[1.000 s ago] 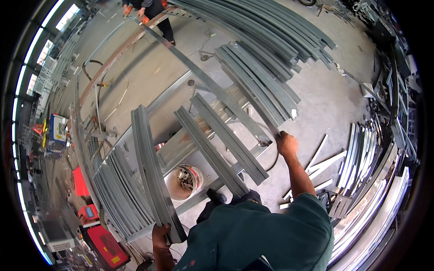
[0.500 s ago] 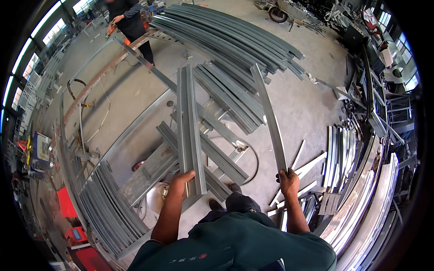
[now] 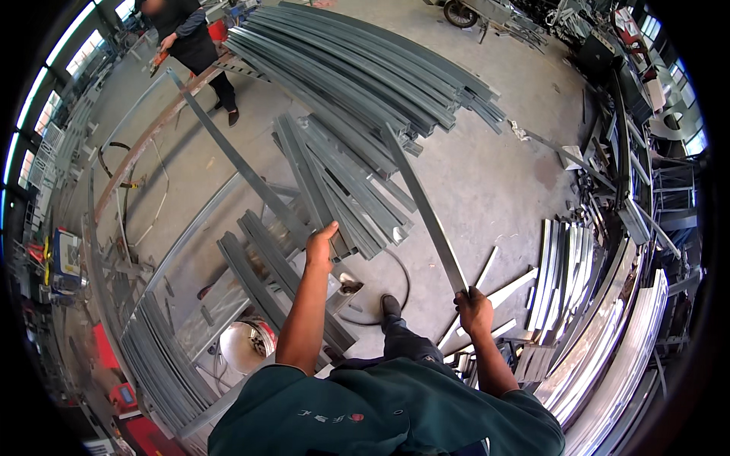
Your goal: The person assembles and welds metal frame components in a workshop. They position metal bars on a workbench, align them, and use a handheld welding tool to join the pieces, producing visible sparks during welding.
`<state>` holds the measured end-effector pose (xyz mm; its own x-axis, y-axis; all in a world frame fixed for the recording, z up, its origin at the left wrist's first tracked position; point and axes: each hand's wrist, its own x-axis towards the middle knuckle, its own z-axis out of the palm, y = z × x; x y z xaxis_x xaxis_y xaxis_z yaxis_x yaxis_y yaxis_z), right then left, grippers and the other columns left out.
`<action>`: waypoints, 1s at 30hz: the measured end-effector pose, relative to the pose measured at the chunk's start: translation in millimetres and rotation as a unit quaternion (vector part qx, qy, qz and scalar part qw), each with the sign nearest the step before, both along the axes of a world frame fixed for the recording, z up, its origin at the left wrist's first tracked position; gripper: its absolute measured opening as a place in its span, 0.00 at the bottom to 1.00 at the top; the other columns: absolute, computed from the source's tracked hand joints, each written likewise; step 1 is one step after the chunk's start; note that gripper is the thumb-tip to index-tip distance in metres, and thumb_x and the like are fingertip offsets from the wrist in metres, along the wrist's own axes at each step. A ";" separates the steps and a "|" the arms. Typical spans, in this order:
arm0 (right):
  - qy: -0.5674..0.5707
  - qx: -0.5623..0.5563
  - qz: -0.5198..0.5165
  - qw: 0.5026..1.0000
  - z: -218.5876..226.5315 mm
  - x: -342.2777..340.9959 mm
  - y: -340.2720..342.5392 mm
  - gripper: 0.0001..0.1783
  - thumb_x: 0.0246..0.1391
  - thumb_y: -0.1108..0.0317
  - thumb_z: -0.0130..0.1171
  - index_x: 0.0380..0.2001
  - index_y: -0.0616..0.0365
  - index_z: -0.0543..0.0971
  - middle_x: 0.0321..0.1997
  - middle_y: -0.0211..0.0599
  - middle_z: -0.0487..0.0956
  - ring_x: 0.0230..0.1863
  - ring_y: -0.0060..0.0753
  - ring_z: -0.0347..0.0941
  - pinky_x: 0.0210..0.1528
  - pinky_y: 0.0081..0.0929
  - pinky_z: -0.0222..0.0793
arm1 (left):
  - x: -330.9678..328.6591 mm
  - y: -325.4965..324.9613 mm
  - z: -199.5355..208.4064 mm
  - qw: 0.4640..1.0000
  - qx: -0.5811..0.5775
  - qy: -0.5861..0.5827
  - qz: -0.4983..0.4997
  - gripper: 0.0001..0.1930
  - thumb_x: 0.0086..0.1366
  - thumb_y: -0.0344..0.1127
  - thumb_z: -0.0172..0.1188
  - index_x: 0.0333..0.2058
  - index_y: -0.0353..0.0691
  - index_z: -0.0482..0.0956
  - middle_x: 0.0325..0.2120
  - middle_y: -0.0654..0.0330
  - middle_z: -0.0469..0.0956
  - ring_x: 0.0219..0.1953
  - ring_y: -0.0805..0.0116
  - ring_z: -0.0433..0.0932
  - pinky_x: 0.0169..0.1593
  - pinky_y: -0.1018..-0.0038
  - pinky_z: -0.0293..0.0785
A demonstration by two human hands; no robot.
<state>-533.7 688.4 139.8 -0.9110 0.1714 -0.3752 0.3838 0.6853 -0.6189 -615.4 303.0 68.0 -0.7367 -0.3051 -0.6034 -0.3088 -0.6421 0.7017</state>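
My left hand [image 3: 319, 247] is closed on the near end of a grey metal channel [image 3: 306, 171], thumb on top. That channel slants away to the far left and lies over or against a short stack of similar channels [image 3: 357, 194]. Out to the right, my right hand [image 3: 474, 310] grips the near end of a long, narrow metal bar [image 3: 426, 205]. The bar's far end reaches the edge of the large pile of steel profiles [image 3: 357, 72]. Left of my left forearm, two more channels [image 3: 266, 243] lie across a work surface.
A co-worker [image 3: 186, 45] holds an orange tool beside a metal frame [image 3: 228, 152] at the far left. A white bucket [image 3: 242, 346] stands by my left arm. Offcuts [image 3: 506, 292] and stacked metal strips [image 3: 561, 266] lie right. A black hose [image 3: 407, 281] curves near my foot [image 3: 391, 305].
My left hand has moved forward with its channel, which is now at the short stack. The bar in my right hand has swung left. My foot shows farther forward.
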 end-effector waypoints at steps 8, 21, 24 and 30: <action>-0.004 0.039 0.109 0.993 -44.8 -101.3 -2.1 0.18 0.60 0.53 0.55 0.34 0.58 0.80 0.29 0.39 0.85 0.32 0.38 0.84 0.38 0.38 0.76 | -34.7 54.0 -28.3 0.986 -0.157 -0.050 -0.019 0.28 0.59 0.48 0.70 0.48 0.27 0.79 0.44 0.51 0.82 0.42 0.61 0.80 0.46 0.64 0.75; 0.044 0.097 0.245 0.964 -74.9 -242.0 -115.1 0.18 0.62 0.50 0.53 0.39 0.53 0.79 0.37 0.54 0.83 0.42 0.63 0.79 0.43 0.55 0.73 | -70.7 50.5 -21.7 0.727 -0.564 -0.272 -0.282 0.36 0.70 0.64 0.40 0.39 0.34 0.85 0.40 0.39 0.83 0.47 0.39 0.81 0.53 0.53 0.76; 0.042 0.081 0.257 0.962 -97.4 -261.7 -132.6 0.19 0.62 0.49 0.53 0.40 0.54 0.79 0.38 0.55 0.83 0.43 0.63 0.79 0.44 0.55 0.73 | -66.8 53.8 -2.7 0.716 -0.589 -0.243 -0.286 0.34 0.69 0.64 0.43 0.38 0.35 0.85 0.38 0.40 0.83 0.46 0.41 0.81 0.51 0.52 0.77; 0.047 -0.022 0.277 0.959 -149.0 -282.8 -141.7 0.28 0.60 0.43 0.54 0.37 0.63 0.80 0.37 0.63 0.81 0.44 0.68 0.77 0.46 0.55 0.72 | 12.8 46.9 -12.4 0.776 -0.586 -0.174 -0.154 0.21 0.63 0.53 0.62 0.32 0.37 0.79 0.28 0.45 0.82 0.35 0.41 0.82 0.38 0.51 0.77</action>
